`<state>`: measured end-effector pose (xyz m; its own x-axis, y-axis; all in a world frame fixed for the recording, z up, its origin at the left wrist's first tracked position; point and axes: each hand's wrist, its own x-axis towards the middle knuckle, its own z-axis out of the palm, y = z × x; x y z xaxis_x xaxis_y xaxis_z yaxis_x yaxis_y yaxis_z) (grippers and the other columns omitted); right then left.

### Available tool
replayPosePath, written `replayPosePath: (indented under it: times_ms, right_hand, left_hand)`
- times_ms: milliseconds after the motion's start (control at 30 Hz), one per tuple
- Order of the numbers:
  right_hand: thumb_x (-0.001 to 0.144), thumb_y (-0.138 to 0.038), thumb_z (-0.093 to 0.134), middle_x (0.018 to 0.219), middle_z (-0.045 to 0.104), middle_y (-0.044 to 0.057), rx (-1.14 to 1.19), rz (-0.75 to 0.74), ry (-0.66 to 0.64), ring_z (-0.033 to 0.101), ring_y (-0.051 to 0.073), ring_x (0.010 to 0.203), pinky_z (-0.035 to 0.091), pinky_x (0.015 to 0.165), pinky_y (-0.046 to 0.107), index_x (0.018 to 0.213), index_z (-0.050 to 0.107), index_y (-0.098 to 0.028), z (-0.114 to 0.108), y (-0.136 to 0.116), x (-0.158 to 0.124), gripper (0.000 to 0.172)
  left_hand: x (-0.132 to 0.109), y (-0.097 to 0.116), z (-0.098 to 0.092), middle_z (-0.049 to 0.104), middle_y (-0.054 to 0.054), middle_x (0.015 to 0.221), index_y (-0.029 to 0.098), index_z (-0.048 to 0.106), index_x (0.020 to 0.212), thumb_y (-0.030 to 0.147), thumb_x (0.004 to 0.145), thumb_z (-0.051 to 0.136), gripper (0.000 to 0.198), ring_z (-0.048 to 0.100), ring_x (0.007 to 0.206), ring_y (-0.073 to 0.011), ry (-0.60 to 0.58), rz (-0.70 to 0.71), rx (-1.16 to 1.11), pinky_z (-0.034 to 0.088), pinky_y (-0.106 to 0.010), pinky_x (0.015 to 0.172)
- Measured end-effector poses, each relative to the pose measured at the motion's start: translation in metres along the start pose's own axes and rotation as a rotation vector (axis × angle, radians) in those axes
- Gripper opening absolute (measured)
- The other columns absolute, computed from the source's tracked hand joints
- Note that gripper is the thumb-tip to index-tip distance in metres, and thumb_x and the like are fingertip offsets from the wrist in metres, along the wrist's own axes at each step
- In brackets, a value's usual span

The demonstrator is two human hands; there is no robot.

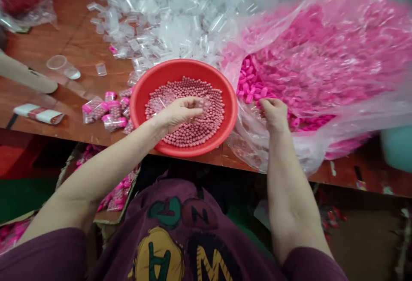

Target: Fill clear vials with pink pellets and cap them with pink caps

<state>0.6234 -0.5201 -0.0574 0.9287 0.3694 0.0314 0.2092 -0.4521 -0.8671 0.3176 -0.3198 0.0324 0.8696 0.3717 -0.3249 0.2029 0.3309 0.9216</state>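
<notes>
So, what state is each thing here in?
Red basin: open, partly filled with pink beads.
Plastic bag: open, bulging with pink pieces.
Small jars: capped, beads inside.
Clear containers: heaped loosely.
Clear cup: tipped over.
Left hand: above beads, pinching a clear piece.
Right hand: at bag's mouth, grip unclear.

- Beads (193, 134) lay in basin (229, 118), basin on table (74, 19).
- Containers (180, 36) were heaped behind basin.
- Jars (115, 108) clustered just left of it.
- Bag (341, 53) of small pieces (249, 84) lay to its right.
- Box (109, 218) stood below table, on left.
</notes>
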Motion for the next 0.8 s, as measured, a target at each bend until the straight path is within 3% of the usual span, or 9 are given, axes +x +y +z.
replayPosePath:
  times_ms: [67, 133, 233, 367, 467, 567, 633, 700, 800]
  right_hand:
    - [0.078, -0.030, 0.071, 0.068, 0.067, -0.002, 0.181, 0.010, 0.055, 0.053, 0.014, 0.056, 0.041, 0.053, 0.028, 0.094, 0.074, -0.019, -0.002, -0.016, -0.008, 0.019]
    - [0.078, -0.033, 0.076, 0.084, 0.075, 0.001, 0.306, -0.085, 0.017, 0.065, 0.015, 0.065, 0.048, 0.056, 0.028, 0.104, 0.075, -0.022, -0.001, -0.041, -0.024, 0.028]
    - [0.081, -0.044, 0.083, 0.106, 0.079, 0.005, 0.366, -0.241, -0.174, 0.077, 0.021, 0.085, 0.060, 0.064, 0.033, 0.116, 0.075, -0.027, 0.008, -0.084, -0.060, 0.039]
    - [0.089, -0.055, 0.080, 0.111, 0.080, 0.006, 0.261, -0.374, -0.387, 0.078, 0.025, 0.097, 0.068, 0.079, 0.042, 0.119, 0.074, -0.029, 0.035, -0.125, -0.106, 0.041]
    - [0.093, -0.060, 0.074, 0.108, 0.081, 0.006, 0.124, -0.429, -0.420, 0.076, 0.023, 0.096, 0.067, 0.087, 0.043, 0.117, 0.074, -0.026, 0.056, -0.134, -0.121, 0.042]
    - [0.094, -0.060, 0.071, 0.108, 0.081, 0.007, -0.017, -0.494, -0.328, 0.075, 0.022, 0.093, 0.064, 0.089, 0.041, 0.116, 0.074, -0.022, 0.072, -0.129, -0.119, 0.044]
    - [0.096, -0.062, 0.067, 0.107, 0.080, 0.007, -0.022, -0.506, -0.271, 0.074, 0.021, 0.092, 0.064, 0.089, 0.040, 0.117, 0.073, -0.022, 0.080, -0.122, -0.115, 0.045]
    - [0.097, -0.065, 0.063, 0.107, 0.080, 0.007, 0.038, -0.488, -0.232, 0.075, 0.021, 0.094, 0.065, 0.090, 0.040, 0.118, 0.071, -0.024, 0.086, -0.114, -0.113, 0.047]
    - [0.099, -0.067, 0.059, 0.116, 0.078, 0.008, 0.126, -0.454, -0.182, 0.076, 0.022, 0.105, 0.065, 0.097, 0.041, 0.123, 0.068, -0.025, 0.090, -0.104, -0.112, 0.049]
  left_hand:
    - [-0.011, -0.001, -0.003, 0.078, -0.007, 0.109, 0.018, 0.077, 0.110, 0.019, 0.084, 0.079, 0.026, 0.074, 0.097, -0.0144, 0.030, -0.002, -0.085, 0.056, -0.028, 0.086]
    - [-0.020, -0.003, -0.005, 0.080, -0.008, 0.110, 0.018, 0.078, 0.113, 0.017, 0.087, 0.078, 0.027, 0.074, 0.102, -0.0147, 0.055, -0.013, -0.154, 0.056, -0.028, 0.090]
    - [-0.034, -0.008, -0.006, 0.080, -0.009, 0.117, 0.020, 0.076, 0.120, 0.014, 0.089, 0.073, 0.032, 0.076, 0.104, -0.0176, 0.010, -0.051, -0.294, 0.059, -0.031, 0.089]
    - [-0.051, -0.016, -0.006, 0.079, -0.010, 0.120, 0.021, 0.072, 0.126, 0.017, 0.091, 0.069, 0.036, 0.079, 0.095, -0.0191, -0.030, -0.005, -0.364, 0.062, -0.034, 0.084]
    - [-0.052, -0.018, -0.014, 0.079, -0.011, 0.121, 0.020, 0.072, 0.128, 0.021, 0.095, 0.064, 0.035, 0.077, 0.093, -0.0182, 0.065, 0.094, -0.073, 0.062, -0.034, 0.086]
    - [-0.035, -0.011, -0.026, 0.080, -0.011, 0.120, 0.018, 0.079, 0.114, 0.015, 0.089, 0.065, 0.028, 0.075, 0.110, -0.0244, 0.137, 0.186, 0.574, 0.058, -0.038, 0.103]
    - [-0.016, -0.005, -0.031, 0.081, -0.013, 0.111, 0.016, 0.080, 0.095, 0.010, 0.082, 0.069, 0.018, 0.073, 0.118, -0.0326, 0.070, 0.112, 0.951, 0.053, -0.043, 0.110]
    - [0.007, -0.002, -0.028, 0.079, -0.017, 0.096, 0.015, 0.075, 0.077, 0.005, 0.072, 0.074, 0.012, 0.071, 0.122, -0.0415, -0.002, -0.005, 1.044, 0.051, -0.048, 0.112]
    - [0.041, -0.006, -0.008, 0.072, -0.014, 0.074, 0.017, 0.067, 0.063, -0.005, 0.055, 0.077, 0.025, 0.069, 0.125, -0.0468, -0.014, -0.018, 0.829, 0.049, -0.047, 0.114]
